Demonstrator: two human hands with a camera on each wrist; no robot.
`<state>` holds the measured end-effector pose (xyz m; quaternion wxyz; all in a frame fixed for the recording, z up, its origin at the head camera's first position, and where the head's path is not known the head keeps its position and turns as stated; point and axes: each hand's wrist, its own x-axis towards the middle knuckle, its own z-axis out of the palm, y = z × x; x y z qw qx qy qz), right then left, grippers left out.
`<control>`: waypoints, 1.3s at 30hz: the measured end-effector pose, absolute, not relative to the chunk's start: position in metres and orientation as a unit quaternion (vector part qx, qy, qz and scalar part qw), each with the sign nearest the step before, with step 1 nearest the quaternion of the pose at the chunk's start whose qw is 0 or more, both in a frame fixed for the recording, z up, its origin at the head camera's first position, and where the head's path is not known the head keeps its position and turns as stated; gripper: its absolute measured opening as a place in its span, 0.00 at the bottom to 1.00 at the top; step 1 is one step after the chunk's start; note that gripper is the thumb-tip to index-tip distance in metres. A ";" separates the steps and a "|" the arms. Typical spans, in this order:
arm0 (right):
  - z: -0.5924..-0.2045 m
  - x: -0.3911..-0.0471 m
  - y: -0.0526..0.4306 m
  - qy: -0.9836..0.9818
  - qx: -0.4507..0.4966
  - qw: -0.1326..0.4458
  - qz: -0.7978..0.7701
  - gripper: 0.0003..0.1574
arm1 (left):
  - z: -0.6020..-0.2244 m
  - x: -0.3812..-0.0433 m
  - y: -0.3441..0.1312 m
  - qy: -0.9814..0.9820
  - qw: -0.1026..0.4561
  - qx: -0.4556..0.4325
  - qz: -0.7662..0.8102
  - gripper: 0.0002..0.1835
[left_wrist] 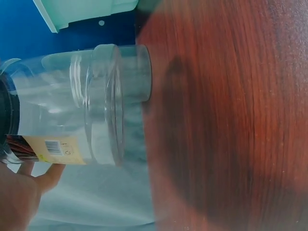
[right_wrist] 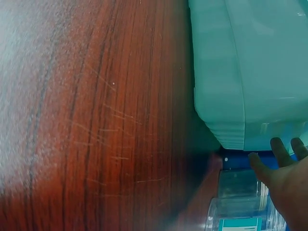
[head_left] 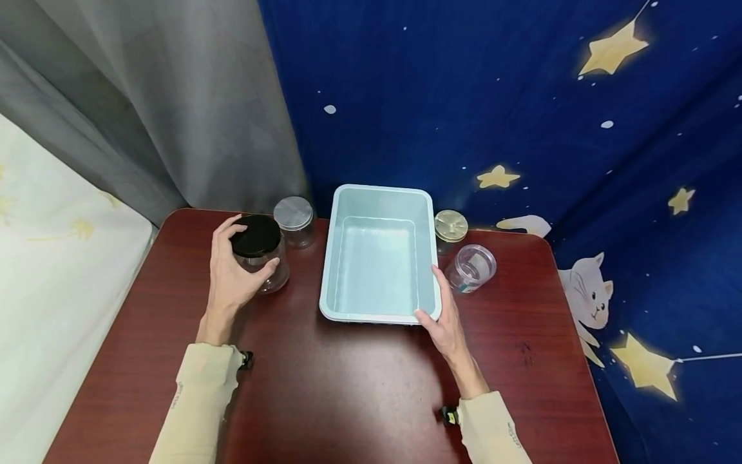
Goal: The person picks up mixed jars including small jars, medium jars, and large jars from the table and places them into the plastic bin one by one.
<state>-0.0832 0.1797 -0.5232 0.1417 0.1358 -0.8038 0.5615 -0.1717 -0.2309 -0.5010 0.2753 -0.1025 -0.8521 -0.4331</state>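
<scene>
My left hand (head_left: 230,274) grips a clear jar (head_left: 274,278) with a black lid, fingers over the lid's side and thumb on the near wall. In the left wrist view, the jar's (left_wrist: 53,108) base shows above the tabletop with a shadow under it; its label carries a barcode. A pale blue plastic bin (head_left: 377,270), with nothing in it, sits at the middle. Its near right corner is held by my right hand (head_left: 447,325), thumb on the front rim and fingers along the right side. In the right wrist view, fingertips meet the bin's outer wall (right_wrist: 216,96).
Left of the bin stands a clear jar with a silver lid (head_left: 293,212). On its right are a gold-lidded jar (head_left: 451,225) and a clear, purplish jar (head_left: 472,265) close to my right hand. Curtains (head_left: 406,96) hang behind the reddish-brown table (head_left: 348,399).
</scene>
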 end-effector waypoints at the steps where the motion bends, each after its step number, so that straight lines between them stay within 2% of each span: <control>1: -0.518 -0.082 0.178 -0.803 0.136 0.141 0.562 0.52 | -0.500 -0.172 -0.231 -0.853 0.274 -0.103 -0.432 0.44; 14: -0.509 -0.078 0.176 -0.792 0.129 0.138 0.581 0.52 | -0.491 -0.178 -0.231 -0.866 0.261 -0.125 -0.407 0.49; 23: -0.510 -0.078 0.176 -0.780 0.120 0.116 0.603 0.55 | -0.482 -0.180 -0.230 -0.887 0.221 -0.127 -0.386 0.55; 30: -0.511 -0.080 0.175 -0.776 0.123 0.121 0.606 0.55 | -0.475 -0.182 -0.227 -0.890 0.210 -0.135 -0.381 0.54; 39: -0.512 -0.079 0.175 -0.776 0.120 0.124 0.607 0.54 | -0.462 -0.190 -0.223 -0.886 0.225 -0.160 -0.373 0.52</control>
